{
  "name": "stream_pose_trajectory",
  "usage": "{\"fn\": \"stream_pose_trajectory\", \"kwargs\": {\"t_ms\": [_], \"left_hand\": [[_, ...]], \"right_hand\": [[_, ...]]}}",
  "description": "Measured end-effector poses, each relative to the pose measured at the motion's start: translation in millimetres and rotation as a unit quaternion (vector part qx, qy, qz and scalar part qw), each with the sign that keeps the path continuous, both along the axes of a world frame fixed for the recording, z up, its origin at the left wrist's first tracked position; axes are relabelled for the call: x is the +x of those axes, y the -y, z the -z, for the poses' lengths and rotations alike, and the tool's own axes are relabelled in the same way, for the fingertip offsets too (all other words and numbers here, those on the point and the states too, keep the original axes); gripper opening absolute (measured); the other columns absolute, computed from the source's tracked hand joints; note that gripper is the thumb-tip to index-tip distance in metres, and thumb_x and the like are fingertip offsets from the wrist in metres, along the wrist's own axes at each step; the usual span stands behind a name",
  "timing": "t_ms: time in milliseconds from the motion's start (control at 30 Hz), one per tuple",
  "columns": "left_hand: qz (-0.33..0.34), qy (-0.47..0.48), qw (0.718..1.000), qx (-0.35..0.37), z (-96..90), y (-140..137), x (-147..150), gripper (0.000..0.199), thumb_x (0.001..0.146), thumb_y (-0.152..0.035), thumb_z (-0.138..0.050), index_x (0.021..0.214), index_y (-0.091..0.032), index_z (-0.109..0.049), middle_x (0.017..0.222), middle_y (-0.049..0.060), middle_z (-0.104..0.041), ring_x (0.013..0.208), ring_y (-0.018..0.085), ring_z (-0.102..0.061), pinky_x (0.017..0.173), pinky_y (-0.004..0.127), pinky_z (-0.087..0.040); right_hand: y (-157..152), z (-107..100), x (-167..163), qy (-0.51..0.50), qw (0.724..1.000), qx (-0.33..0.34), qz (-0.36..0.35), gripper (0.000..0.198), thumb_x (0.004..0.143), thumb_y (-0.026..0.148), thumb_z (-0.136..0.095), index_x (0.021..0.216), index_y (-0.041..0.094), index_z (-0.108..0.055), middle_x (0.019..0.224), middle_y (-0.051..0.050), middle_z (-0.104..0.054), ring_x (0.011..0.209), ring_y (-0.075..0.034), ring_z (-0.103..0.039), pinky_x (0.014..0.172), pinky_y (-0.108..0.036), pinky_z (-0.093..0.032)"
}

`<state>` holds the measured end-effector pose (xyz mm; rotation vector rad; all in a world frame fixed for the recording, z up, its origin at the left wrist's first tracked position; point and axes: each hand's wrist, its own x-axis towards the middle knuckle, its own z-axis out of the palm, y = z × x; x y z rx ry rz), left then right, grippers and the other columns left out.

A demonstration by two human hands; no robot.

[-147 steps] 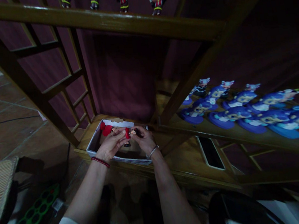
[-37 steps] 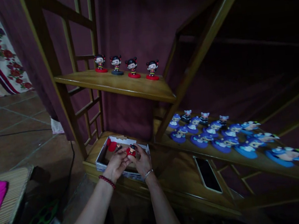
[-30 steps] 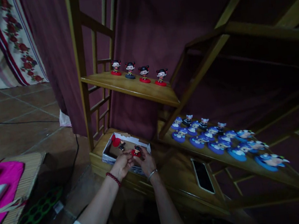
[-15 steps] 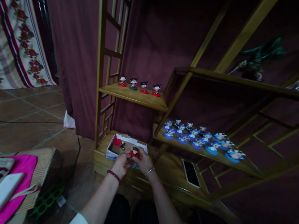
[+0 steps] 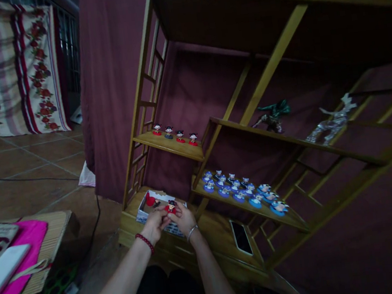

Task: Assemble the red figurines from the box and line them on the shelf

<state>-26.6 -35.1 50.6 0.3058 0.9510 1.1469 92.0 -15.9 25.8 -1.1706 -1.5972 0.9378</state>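
- The small, black-haired figurine with red about its lower part [image 5: 171, 207] is held upright above the near side of the white, printed cardboard box [image 5: 143, 216].
- Both hands are on it: the left hand [image 5: 154, 224], with the dark-red beads at its wrist, and the right hand [image 5: 184, 219] bring narrow fingertip pinches in from either side; the exact finger contacts are too small to tell.
- It looks like moulded plastic, so I judge it light, stiff and a little slippery on its painted surface.
- The hair buns and the slim join under the big head are probably the weak spots — better to take hold of the broad lower part, where the fingers seem to be.
- With so large a head it may well be top-heavy; a loose pinch could let it tip.
- Against the earliest frame, where the figurine lay sideways between the fingers, it now stands head up.
- The view has lifted too: the dark-green figure [image 5: 279, 108] and the silver, metallic-looking figure [image 5: 332, 124] now show in full — neither was in that first frame.
- The four black-haired figurines [image 5: 180, 137] on the yellow-brown wooden shelf [image 5: 167, 146] keep their order.
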Motion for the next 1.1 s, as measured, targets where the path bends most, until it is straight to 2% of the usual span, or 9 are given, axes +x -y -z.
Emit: {"fn": "stream_pose_trajectory", "kwargs": {"t_ms": [167, 400, 600, 833, 967, 1100], "left_hand": [[-0.003, -0.008, 1.0, 0.014, -10.5, 6.2, -2.4, 0.024, 0.067, 0.001, -0.052, 0.085, -0.014, -0.053, 0.055, -0.004, -0.056, 0.042, 0.005, -0.05, 0.045, 0.015, -0.046], [-0.006, -0.012, 0.999, 0.039, -27.1, 12.9, -3.3, 0.022, 0.063, 0.001, -0.056, 0.08, -0.013, -0.056, 0.049, -0.005, -0.053, 0.039, 0.004, -0.049, 0.046, 0.015, -0.044], [-0.003, -0.006, 0.997, 0.08, -46.2, 9.1, -12.5, 0.021, 0.062, 0.001, -0.058, 0.079, -0.012, -0.06, 0.052, -0.002, -0.057, 0.041, 0.005, -0.05, 0.045, 0.015, -0.042], [-0.019, -0.025, 0.993, 0.111, -79.0, 10.8, -32.0, 0.022, 0.065, 0.002, -0.053, 0.081, -0.011, -0.059, 0.058, 0.0, -0.061, 0.045, 0.006, -0.052, 0.048, 0.016, -0.043], [-0.021, -0.028, 0.99, 0.133, -93.5, 9.5, -43.1, 0.022, 0.066, 0.003, -0.051, 0.082, -0.011, -0.057, 0.059, 0.001, -0.061, 0.047, 0.006, -0.054, 0.05, 0.017, -0.044], [-0.023, -0.023, 0.987, 0.159, -105.2, 3.1, -52.7, 0.021, 0.067, 0.002, -0.052, 0.083, -0.011, -0.056, 0.06, 0.002, -0.061, 0.048, 0.007, -0.055, 0.051, 0.018, -0.045]], "right_hand": [[14.9, -22.9, -6.2, -0.007, 1.0, 0.017, -0.01, 0.041, 0.061, 0.016, -0.059, 0.101, 0.021, -0.052, 0.096, -0.003, -0.065, 0.087, -0.017, -0.063, 0.082, -0.034, -0.05], [26.2, -52.6, -7.6, 0.055, 0.998, 0.037, 0.021, 0.041, 0.061, 0.016, -0.061, 0.101, 0.021, -0.054, 0.089, -0.001, -0.067, 0.08, -0.016, -0.063, 0.079, -0.034, -0.051], [19.0, -73.1, -12.4, 0.093, 0.993, 0.067, 0.02, 0.043, 0.061, 0.016, -0.064, 0.103, 0.021, -0.054, 0.091, -0.002, -0.067, 0.082, -0.016, -0.063, 0.077, -0.032, -0.052], [7.5, -94.2, -25.8, 0.093, 0.991, 0.099, -0.009, 0.046, 0.061, 0.016, -0.065, 0.105, 0.021, -0.053, 0.095, -0.003, -0.066, 0.083, -0.016, -0.063, 0.079, -0.033, -0.051], [5.9, -113.1, -36.3, 0.087, 0.989, 0.112, -0.034, 0.045, 0.061, 0.013, -0.064, 0.104, 0.02, -0.054, 0.094, -0.003, -0.065, 0.082, -0.016, -0.063, 0.078, -0.031, -0.052], [2.5, -134.9, -45.3, 0.103, 0.987, 0.121, -0.02, 0.046, 0.061, 0.014, -0.065, 0.105, 0.019, -0.054, 0.092, -0.003, -0.065, 0.082, -0.015, -0.063, 0.077, -0.03, -0.052]]}}
